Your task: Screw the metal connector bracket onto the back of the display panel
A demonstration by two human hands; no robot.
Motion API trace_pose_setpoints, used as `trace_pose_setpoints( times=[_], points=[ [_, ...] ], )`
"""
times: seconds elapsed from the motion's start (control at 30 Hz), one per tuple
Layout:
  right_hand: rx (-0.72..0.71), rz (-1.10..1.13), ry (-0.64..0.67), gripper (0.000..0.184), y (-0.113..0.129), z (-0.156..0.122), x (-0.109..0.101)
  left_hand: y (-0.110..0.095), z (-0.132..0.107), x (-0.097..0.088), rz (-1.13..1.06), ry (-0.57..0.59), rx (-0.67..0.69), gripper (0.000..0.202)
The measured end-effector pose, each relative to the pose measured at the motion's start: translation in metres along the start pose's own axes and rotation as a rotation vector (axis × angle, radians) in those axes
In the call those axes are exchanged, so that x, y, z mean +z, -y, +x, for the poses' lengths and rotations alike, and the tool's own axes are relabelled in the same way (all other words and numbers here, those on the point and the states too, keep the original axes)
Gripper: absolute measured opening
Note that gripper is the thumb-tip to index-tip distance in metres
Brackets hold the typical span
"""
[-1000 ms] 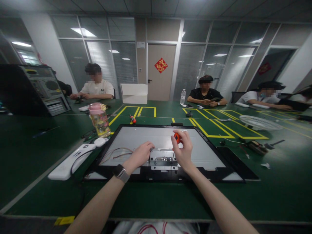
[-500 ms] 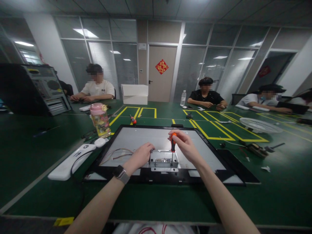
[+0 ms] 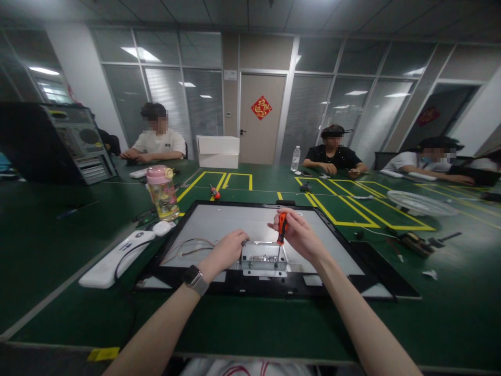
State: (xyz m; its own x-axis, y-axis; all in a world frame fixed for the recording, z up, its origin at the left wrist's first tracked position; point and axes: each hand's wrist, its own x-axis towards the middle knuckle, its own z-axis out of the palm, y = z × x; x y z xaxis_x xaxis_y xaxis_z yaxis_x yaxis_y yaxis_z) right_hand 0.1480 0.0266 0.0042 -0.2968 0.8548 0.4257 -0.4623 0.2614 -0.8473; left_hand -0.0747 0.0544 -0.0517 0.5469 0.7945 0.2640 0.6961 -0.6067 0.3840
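Note:
A flat monitor panel (image 3: 219, 219) lies face down on the green table, black frame around a grey back. A small metal bracket box (image 3: 263, 258) sits near its front edge. My left hand (image 3: 227, 249) has its fingers curled against the box's left end, a watch on the wrist. My right hand (image 3: 299, 235) grips an orange-handled screwdriver (image 3: 281, 228), held upright with its tip down on the box's right side. Thin wires (image 3: 188, 246) curve across the panel to the left of my left hand.
A pink-lidded bottle (image 3: 162, 192) and a white device with a cable (image 3: 113, 258) lie left of the panel. A computer case (image 3: 58, 143) stands far left. A white fan grille (image 3: 418, 202) and small parts lie right. Three people sit across the table.
My right hand turned the screwdriver from a loose raised hold to upright and set its tip on the box. My left hand stayed on the box.

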Motion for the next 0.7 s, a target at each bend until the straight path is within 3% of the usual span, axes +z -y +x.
trace_pose_setpoints(
  times=[0.23, 0.47, 0.7],
  points=[
    [-0.003, 0.098, -0.042, 0.015, -0.0022, -0.0042, -0.0042, 0.0009, 0.0006, -0.0005, -0.004, 0.003, 0.002, 0.037],
    [0.056, 0.130, 0.013, 0.021, 0.0006, -0.0074, -0.0027, 0.0038, 0.0024, 0.0008, -0.003, 0.006, 0.016, 0.036],
    [0.010, 0.148, -0.073, 0.017, -0.0003, -0.0076, -0.0080, 0.0049, 0.0017, 0.0018, -0.004, -0.006, 0.014, 0.036]
  ],
)
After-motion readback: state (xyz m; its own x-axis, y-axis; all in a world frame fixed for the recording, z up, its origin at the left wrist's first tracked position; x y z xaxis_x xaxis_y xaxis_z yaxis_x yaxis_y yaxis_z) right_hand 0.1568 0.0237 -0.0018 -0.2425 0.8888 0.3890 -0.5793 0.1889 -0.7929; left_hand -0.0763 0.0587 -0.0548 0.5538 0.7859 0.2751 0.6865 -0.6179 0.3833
